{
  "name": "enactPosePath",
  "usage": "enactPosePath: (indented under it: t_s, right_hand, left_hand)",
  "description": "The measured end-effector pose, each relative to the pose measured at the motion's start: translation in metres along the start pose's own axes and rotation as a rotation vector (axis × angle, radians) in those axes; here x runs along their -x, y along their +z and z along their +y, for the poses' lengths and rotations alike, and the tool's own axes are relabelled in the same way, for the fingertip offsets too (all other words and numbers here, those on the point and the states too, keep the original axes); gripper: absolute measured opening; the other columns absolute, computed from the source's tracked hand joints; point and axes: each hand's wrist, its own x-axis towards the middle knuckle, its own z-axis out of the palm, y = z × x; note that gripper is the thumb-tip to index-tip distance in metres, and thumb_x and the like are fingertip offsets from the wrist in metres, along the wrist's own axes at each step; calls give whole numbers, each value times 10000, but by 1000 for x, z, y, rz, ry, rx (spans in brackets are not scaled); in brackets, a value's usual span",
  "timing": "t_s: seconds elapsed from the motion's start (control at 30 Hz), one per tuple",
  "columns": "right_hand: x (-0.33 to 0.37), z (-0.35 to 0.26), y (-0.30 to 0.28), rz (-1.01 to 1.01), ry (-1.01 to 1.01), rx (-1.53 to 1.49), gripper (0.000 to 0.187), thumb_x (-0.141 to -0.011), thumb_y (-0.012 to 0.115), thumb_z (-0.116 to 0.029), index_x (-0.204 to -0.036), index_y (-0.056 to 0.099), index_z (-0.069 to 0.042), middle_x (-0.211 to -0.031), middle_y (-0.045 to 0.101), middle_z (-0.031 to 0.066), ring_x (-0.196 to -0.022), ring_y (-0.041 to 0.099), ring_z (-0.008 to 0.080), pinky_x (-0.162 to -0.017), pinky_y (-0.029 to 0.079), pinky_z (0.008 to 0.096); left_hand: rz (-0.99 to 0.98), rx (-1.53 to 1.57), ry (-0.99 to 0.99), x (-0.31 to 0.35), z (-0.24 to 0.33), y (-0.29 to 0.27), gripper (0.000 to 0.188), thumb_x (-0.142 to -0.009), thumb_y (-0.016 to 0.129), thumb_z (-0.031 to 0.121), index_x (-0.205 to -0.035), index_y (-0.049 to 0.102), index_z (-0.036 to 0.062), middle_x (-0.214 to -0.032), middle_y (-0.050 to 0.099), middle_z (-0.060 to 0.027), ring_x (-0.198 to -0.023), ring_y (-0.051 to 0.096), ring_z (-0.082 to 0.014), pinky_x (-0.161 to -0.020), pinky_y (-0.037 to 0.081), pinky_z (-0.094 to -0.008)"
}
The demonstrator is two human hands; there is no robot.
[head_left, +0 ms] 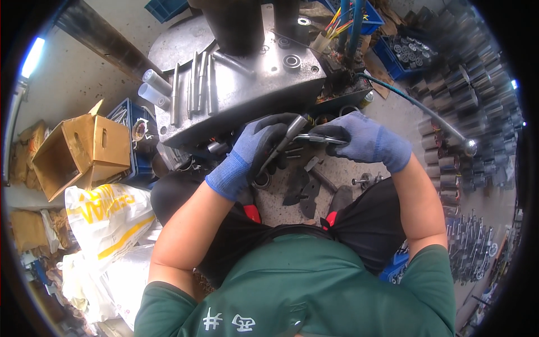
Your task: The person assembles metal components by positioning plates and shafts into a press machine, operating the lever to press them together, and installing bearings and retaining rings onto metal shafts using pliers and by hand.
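Note:
Both my hands wear blue knit gloves with dark palms and meet in front of the metal bench. My left hand point(255, 147) is closed around a grey metal shaft point(290, 132), which slants up to the right. Close to its side, my right hand point(359, 135) grips a flat shiny metal piece point(312, 137) seen almost edge-on; its exact kind is unclear. The piece's left end reaches the shaft, though I cannot tell whether they touch. On the bench top point(264, 90), several more metal shafts point(193, 81) lie side by side, near two translucent plastic tubes point(154, 90).
A dark press column point(233, 25) rises from the bench, with a bearing point(291, 61) nearby. At left are an open cardboard box point(84, 146) and white plastic bags point(106, 224). Stacked metal cylinders point(466, 95) fill the right. A hammer point(321, 175) lies on the floor between my feet.

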Motion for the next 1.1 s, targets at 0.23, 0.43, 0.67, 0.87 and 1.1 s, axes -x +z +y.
enactPosePath:
  t_s: [0.23,0.43,0.67,0.87,1.1]
  right_hand:
    - [-6,-3,8,-15,11,-43,483,-827,769,-123,-1307,716,-113,-1010,748,178,-916,717,316,-853,547,395]
    - [-12,-11,12,-84,52,-17,466,-846,770,-146,-1305,713,-94,-1021,753,185,-947,727,327,-850,556,397]
    - [-15,-5,15,-101,63,-56,468,-850,772,-182,-1300,707,-71,-1026,750,193,-960,724,348,-864,554,408]
    - [-18,-15,11,-162,272,-476,500,-848,770,-166,-1327,682,-52,-1012,760,111,-884,711,212,-816,555,362]
    - [-30,-5,-13,-116,268,-642,618,-831,746,-114,-1417,589,8,-1032,690,21,-881,636,105,-770,530,263]
  left_hand:
    - [96,531,-424,0,16,6,453,-1032,483,215,-1350,604,-83,-995,701,-137,-594,660,-131,-533,534,-266]
    - [200,743,-606,2,19,6,572,-874,419,10,-1421,587,6,-870,705,-156,-554,680,-169,-449,547,-280]
    - [214,732,-622,0,22,4,561,-854,405,14,-1381,597,-8,-843,689,-164,-560,674,-185,-446,537,-295]
    - [227,748,-592,-6,17,-11,484,-942,486,110,-1401,577,-14,-960,690,-126,-647,679,-166,-534,555,-266]
    - [379,465,-249,-9,-17,-22,494,-1001,693,290,-1389,618,-6,-1056,707,-136,-821,677,-123,-720,546,-230]
